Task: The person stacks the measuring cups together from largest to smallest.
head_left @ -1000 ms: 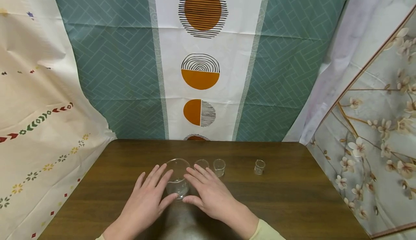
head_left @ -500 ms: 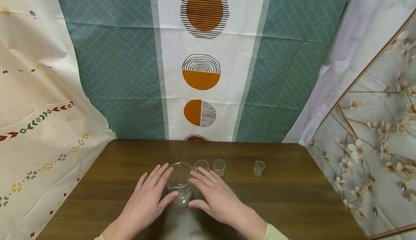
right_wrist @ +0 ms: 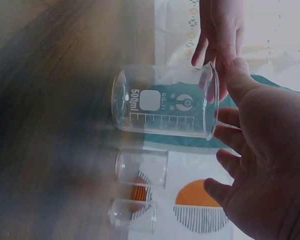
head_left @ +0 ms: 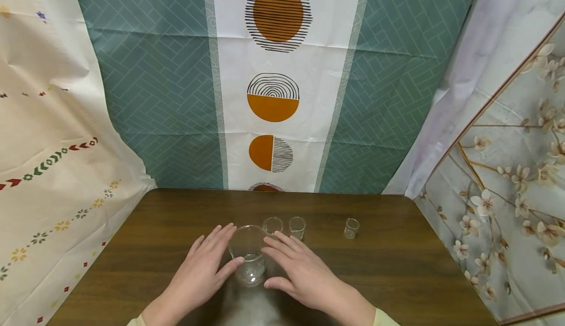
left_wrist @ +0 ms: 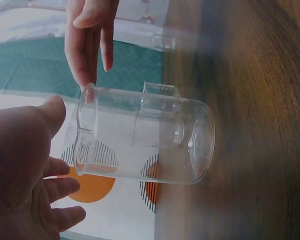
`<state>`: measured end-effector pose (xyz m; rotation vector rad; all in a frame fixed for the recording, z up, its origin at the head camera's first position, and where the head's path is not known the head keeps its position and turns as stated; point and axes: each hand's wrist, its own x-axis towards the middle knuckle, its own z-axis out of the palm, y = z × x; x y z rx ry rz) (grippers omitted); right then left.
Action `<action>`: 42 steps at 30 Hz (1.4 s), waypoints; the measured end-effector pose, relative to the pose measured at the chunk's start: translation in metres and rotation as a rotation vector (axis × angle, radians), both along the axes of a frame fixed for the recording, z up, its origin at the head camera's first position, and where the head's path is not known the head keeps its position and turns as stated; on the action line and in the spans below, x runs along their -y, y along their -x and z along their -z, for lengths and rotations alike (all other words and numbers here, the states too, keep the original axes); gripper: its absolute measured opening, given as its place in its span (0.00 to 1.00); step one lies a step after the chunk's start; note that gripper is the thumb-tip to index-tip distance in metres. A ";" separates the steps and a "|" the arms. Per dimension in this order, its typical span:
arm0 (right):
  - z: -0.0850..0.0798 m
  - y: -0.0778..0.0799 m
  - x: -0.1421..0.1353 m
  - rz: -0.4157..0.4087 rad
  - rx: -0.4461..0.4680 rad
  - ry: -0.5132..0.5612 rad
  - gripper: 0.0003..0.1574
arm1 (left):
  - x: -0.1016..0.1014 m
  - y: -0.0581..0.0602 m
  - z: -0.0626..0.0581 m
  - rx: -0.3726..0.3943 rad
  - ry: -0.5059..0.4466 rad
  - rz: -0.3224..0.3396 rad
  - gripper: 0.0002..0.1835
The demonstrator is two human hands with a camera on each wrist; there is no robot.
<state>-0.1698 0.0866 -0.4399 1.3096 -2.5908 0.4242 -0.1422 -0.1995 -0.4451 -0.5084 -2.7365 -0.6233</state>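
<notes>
A large clear glass beaker [head_left: 250, 267], marked 500ml in the right wrist view, stands upright on the wooden table between both hands. My left hand [head_left: 200, 269] is at its left side near the rim, fingers extended and thumb spread in front. On the other side my right hand [head_left: 304, 277] reaches toward the rim with fingers extended. In the left wrist view a gap shows between the left thumb and the beaker [left_wrist: 145, 135]. Whether the right fingers [right_wrist: 230, 135] touch the rim, I cannot tell. The beaker looks empty.
Two smaller glass beakers stand behind the large one: a middle-sized beaker [head_left: 272, 226] and a smaller beaker [head_left: 297, 228] to its right. Farther right is a tiny beaker [head_left: 351, 228]. The wooden table [head_left: 397, 267] ends at patterned cloths at the back and sides.
The large beaker has shifted toward me and slightly right. My right hand has moved right and nearer; my left hand has barely moved. The smaller beakers stay in place.
</notes>
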 end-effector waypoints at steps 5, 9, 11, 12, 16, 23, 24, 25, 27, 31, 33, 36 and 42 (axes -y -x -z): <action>0.001 -0.001 -0.008 -0.009 0.002 0.006 0.42 | -0.003 0.001 0.001 0.025 -0.022 0.018 0.41; 0.001 -0.001 -0.013 -0.017 -0.008 0.010 0.42 | -0.005 0.001 0.002 0.050 -0.042 0.035 0.40; 0.001 -0.001 -0.015 -0.019 -0.008 0.015 0.42 | -0.006 0.002 0.003 0.066 -0.051 0.046 0.40; 0.001 -0.001 -0.016 -0.018 -0.007 0.016 0.42 | -0.007 0.003 0.003 0.073 -0.053 0.050 0.40; 0.001 -0.001 -0.020 -0.016 0.005 0.032 0.41 | -0.008 0.003 0.003 0.098 -0.055 0.056 0.40; 0.003 -0.001 -0.026 0.006 0.037 0.066 0.38 | -0.013 0.002 0.002 0.124 -0.063 0.065 0.41; 0.003 -0.001 -0.027 0.008 0.042 0.075 0.38 | -0.013 0.001 0.002 0.126 -0.069 0.067 0.42; 0.004 -0.001 -0.028 0.013 0.041 0.079 0.38 | -0.014 0.001 0.002 0.129 -0.072 0.067 0.42; 0.005 -0.001 -0.029 0.017 0.039 0.092 0.38 | -0.014 0.000 0.002 0.127 -0.076 0.070 0.42; 0.006 -0.001 -0.034 0.027 0.021 0.102 0.38 | -0.018 -0.003 0.002 0.127 -0.079 0.070 0.41; 0.006 -0.001 -0.036 0.034 0.029 0.104 0.38 | -0.021 -0.003 0.003 0.133 -0.079 0.068 0.42; 0.006 -0.002 -0.038 0.049 0.043 0.108 0.39 | -0.024 -0.004 0.004 0.141 -0.074 0.066 0.43; 0.007 -0.002 -0.042 0.058 0.055 0.122 0.40 | -0.027 -0.007 0.003 0.130 -0.065 0.076 0.44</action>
